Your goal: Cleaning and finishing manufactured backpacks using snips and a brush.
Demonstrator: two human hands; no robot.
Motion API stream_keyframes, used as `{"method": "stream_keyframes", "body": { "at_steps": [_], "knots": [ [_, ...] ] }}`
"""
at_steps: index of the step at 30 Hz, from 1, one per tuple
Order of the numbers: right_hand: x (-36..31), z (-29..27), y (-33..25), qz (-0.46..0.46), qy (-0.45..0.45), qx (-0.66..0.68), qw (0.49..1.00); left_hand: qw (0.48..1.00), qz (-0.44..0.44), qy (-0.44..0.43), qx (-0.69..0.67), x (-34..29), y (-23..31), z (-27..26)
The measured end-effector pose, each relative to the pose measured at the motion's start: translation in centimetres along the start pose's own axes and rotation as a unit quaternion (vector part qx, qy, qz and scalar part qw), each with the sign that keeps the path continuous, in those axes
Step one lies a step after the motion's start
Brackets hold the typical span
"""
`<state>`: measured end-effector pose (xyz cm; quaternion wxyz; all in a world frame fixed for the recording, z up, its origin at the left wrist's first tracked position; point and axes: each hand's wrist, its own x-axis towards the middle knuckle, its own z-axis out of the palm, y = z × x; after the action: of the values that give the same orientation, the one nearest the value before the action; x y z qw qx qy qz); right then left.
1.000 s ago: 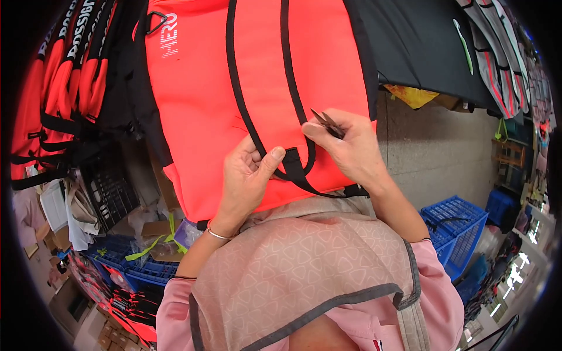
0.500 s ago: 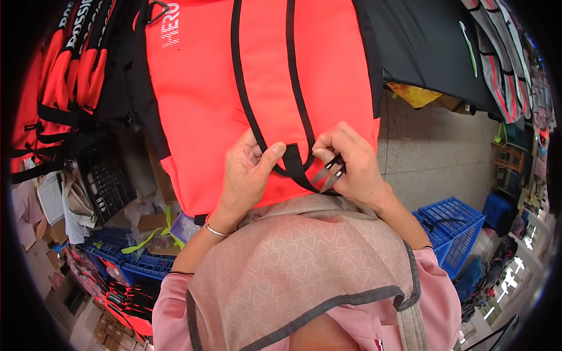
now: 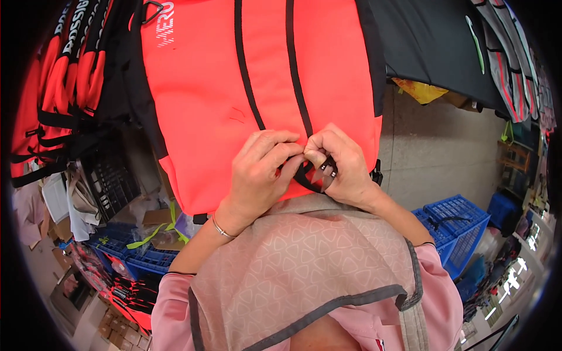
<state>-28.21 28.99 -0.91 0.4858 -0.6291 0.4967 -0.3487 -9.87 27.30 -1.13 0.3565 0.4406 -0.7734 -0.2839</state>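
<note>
A large bright red-orange bag with black sides lies in front of me, two black webbing strips running down its middle. Around the bag's near part, my left hand is closed in a pinch, its fingertips meeting those of my right hand. What it pinches is too small to make out. My right hand is closed too, with small thread snips held in its palm and the blades pointing down toward my apron. A black webbing loop shows just under both hands.
My patterned apron touches the bag's near edge. Blue plastic crates stand at the right and more at the left. Red and black bags hang at the far left. A black-covered surface is at the far right.
My left hand has moved right and let go of the webbing edge, its fingers now meeting my right hand's. The snips have stayed in my right hand. The bag has shifted slightly.
</note>
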Motion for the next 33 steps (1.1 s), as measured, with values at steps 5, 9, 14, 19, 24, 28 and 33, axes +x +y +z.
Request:
{"method": "stream_keyframes", "body": {
  "at_steps": [5, 9, 14, 19, 24, 28, 33],
  "knots": [
    [0.1, -0.5, 0.8, 0.041, -0.013, 0.023, 0.999, 0.997, -0.002, -0.054, 0.058, 0.4, -0.3, 0.3],
    [0.4, -2.7, -1.7, 0.025, 0.035, -0.104, 0.994, 0.993, -0.099, -0.063, -0.021, 0.1, -1.1, 0.2],
    [-0.6, -3.1, -1.5, 0.022, 0.082, -0.229, 0.970, 0.980, -0.168, -0.072, -0.084, 0.9, -0.8, -0.2],
    [-0.7, -2.9, -0.6, -0.062, 0.076, -0.350, 0.932, 0.966, -0.213, -0.102, -0.104, 1.3, -0.3, -0.5],
    [-0.7, -2.8, -0.5, -0.070, 0.061, -0.366, 0.926, 0.978, -0.170, -0.067, -0.102, 1.0, -0.8, 0.1],
    [-0.8, -2.9, -0.2, -0.082, 0.060, -0.367, 0.925, 0.973, -0.185, -0.084, -0.107, 1.3, -0.4, -0.1],
    [-0.9, -3.0, 0.0, -0.091, 0.062, -0.362, 0.925, 0.965, -0.210, -0.099, -0.118, 1.3, -0.3, -0.1]
  ]
}}
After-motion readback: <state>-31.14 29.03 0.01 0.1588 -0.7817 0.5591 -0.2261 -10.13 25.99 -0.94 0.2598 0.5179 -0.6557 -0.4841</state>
